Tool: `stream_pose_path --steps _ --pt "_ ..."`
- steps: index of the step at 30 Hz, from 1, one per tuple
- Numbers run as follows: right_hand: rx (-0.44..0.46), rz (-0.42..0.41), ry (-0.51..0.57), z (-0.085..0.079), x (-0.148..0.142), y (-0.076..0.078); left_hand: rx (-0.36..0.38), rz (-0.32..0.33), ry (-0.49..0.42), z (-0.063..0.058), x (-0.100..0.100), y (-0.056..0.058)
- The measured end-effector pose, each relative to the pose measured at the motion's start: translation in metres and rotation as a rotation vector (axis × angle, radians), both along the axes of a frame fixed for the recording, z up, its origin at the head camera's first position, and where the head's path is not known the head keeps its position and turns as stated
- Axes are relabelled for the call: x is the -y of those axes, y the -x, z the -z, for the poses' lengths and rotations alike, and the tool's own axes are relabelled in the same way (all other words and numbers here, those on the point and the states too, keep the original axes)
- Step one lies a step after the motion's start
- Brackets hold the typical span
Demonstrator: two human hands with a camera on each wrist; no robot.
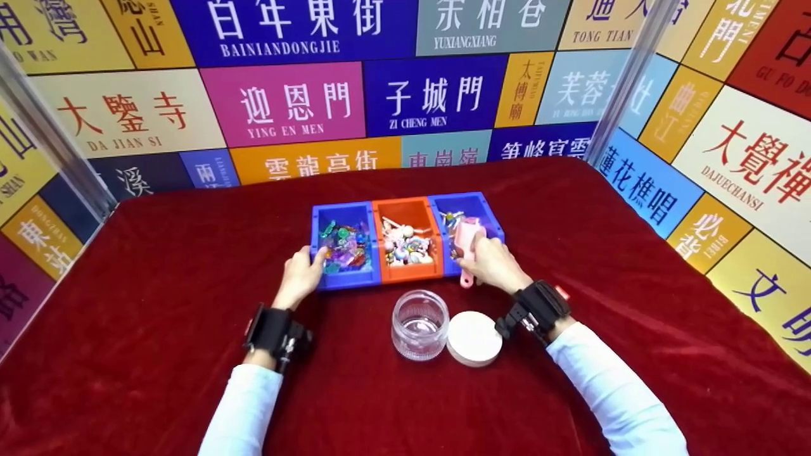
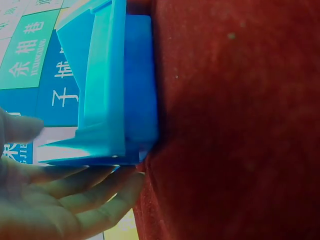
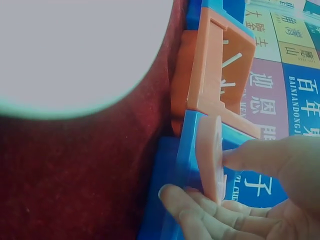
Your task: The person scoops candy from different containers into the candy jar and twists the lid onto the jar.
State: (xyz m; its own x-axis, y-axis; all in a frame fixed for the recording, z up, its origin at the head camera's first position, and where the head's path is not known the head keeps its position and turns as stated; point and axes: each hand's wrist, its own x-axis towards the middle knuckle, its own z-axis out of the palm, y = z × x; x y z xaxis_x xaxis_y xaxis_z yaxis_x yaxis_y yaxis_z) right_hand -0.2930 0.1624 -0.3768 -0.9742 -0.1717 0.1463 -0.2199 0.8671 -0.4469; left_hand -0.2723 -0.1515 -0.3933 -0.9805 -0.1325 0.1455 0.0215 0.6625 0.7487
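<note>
My left hand grips the side wall of the left blue bin, thumb over the rim and fingers along the outside. In the left wrist view the fingers lie against that wall. Colourful translucent beads fill part of this bin. With my right hand I hold a pink scoop over the right blue bin, its handle pointing toward me. The right wrist view shows the scoop's handle between thumb and fingers. Small charms lie in that bin, partly hidden by scoop and hand.
Between the blue bins sits an orange bin with white and pastel beads. A clear open jar stands in front of the bins, with a white lid beside it. Red cloth covers the table; printed panels rise behind.
</note>
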Motion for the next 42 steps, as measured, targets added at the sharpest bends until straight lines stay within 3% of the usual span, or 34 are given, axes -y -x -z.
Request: stream_pose_path --steps 5,10,16,26,32,37,42 --pt "0.042 0.039 0.027 -0.002 -0.002 0.001 -0.004 -0.002 -0.020 0.000 0.000 0.001" --pt "0.144 0.108 0.036 -0.008 -0.006 0.003 -0.006 -0.006 -0.014 0.001 -0.001 0.002" --pt "0.121 0.154 0.053 -0.017 -0.012 0.007 -0.003 -0.008 -0.007 0.002 0.001 0.003" --pt "0.063 0.100 0.078 -0.031 -0.024 0.008 0.011 0.005 -0.026 0.003 0.003 0.002" --pt "-0.062 0.105 -0.050 -0.047 -0.030 0.003 -0.007 0.011 -0.015 0.004 0.004 0.002" --pt "-0.201 0.002 -0.208 -0.057 -0.026 0.003 -0.019 0.013 -0.015 0.003 0.004 0.001" --pt "-0.348 -0.094 -0.399 -0.055 -0.014 0.005 -0.019 0.017 -0.002 0.004 0.004 0.001"
